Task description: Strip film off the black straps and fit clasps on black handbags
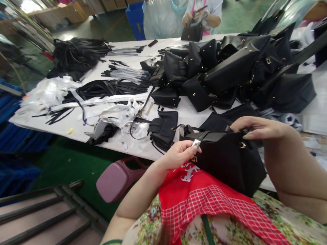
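Observation:
A black handbag (227, 160) with gold-coloured fittings rests tilted against my red apron (189, 190). My left hand (180, 153) pinches a shiny silver plate (196, 143) at the end of the bag's black strap (204, 135), near its left upper edge. At the other end of the bag, my right hand (258, 126) grips the top edge, thumb outside and some fingers hidden behind it. Just left of the handbag lies a smaller black bag (165, 126) with a thin strap.
Many black handbags (230, 68) are heaped on the white table (102, 131). Bundled black straps (109, 87) and crumpled white wrapping (48, 93) lie to the left. A pink stool (113, 182) stands below the table edge. Across the table, another person (213, 13) handles a bag.

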`<state>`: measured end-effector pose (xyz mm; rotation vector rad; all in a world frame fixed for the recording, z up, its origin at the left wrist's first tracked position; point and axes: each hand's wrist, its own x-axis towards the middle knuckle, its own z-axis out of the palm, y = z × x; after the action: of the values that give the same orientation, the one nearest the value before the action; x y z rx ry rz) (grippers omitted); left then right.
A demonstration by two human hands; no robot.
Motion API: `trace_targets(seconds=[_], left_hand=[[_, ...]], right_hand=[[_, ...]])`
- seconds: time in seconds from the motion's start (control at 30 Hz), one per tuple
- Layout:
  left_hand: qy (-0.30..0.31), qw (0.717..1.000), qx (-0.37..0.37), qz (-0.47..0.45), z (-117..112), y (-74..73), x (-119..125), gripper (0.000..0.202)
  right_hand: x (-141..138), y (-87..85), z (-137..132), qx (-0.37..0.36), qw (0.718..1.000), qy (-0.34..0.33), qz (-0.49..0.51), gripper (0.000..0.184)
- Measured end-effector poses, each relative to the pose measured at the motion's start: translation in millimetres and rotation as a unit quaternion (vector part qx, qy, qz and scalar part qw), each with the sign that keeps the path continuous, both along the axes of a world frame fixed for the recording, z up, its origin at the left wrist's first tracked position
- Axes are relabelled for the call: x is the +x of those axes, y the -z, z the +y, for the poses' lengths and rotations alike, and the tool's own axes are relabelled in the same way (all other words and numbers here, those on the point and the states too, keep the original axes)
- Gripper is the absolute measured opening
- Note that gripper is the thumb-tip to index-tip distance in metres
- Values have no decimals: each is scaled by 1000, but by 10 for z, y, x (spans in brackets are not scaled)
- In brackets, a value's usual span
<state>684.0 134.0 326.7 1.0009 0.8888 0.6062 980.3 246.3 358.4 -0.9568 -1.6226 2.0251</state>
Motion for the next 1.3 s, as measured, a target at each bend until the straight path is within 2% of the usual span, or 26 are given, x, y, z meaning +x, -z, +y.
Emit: trace_targets(seconds=[0.03, 0.1, 0.2, 0.27, 0.37, 0.43, 0.5, 0.6, 0.7, 0.73, 0.83, 0.97, 1.07, 1.2, 1.3], left_hand=[[1, 1000, 22, 20, -30, -34, 52, 38], [9, 996, 65, 66, -60, -91, 130, 36], [39, 984, 123, 119, -47, -180, 191, 31], [64, 975, 166, 132, -21, -250, 222, 30], [110, 965, 201, 126, 6, -320, 279, 30], [128, 965, 193, 126, 7, -313, 299, 32], [129, 966, 176, 137, -5, -273, 276, 38], [90, 952, 214, 198, -45, -220, 158, 43], [32, 905, 332, 263, -99, -227, 28, 23], [25, 887, 372, 274, -116, -241, 2, 24], [41, 834, 471, 285, -152, -289, -9, 35], [54, 778, 565, 268, -155, -340, 46, 15], [63, 744, 602, 283, -159, -359, 50, 12], [85, 724, 614, 301, -181, -368, 10, 14], [104, 724, 615, 296, -186, -377, -12, 18]], right_hand=[[36, -69, -63, 51, 997, 1, -57, 23], [24, -183, -252, 195, 967, -28, -162, 25], [-194, -225, -625, 368, 901, 63, -220, 48], [-412, -130, -846, 432, 860, 79, -259, 54], [-687, 161, -1029, 501, 798, 87, -323, 41], [-783, 367, -1067, 522, 776, 97, -341, 37], [-823, 503, -1085, 518, 778, 80, -346, 34], [-852, 536, -1120, 506, 789, 34, -347, 31], [-885, 460, -1142, 501, 788, 15, -358, 29], [-897, 436, -1143, 502, 785, 13, -362, 29], [-928, 405, -1133, 515, 776, 6, -365, 30], [-961, 419, -1133, 519, 779, -8, -352, 30], [-970, 440, -1155, 509, 788, 11, -347, 31], [-956, 472, -1195, 484, 810, 33, -330, 41], [-943, 474, -1210, 468, 822, 23, -324, 44]])
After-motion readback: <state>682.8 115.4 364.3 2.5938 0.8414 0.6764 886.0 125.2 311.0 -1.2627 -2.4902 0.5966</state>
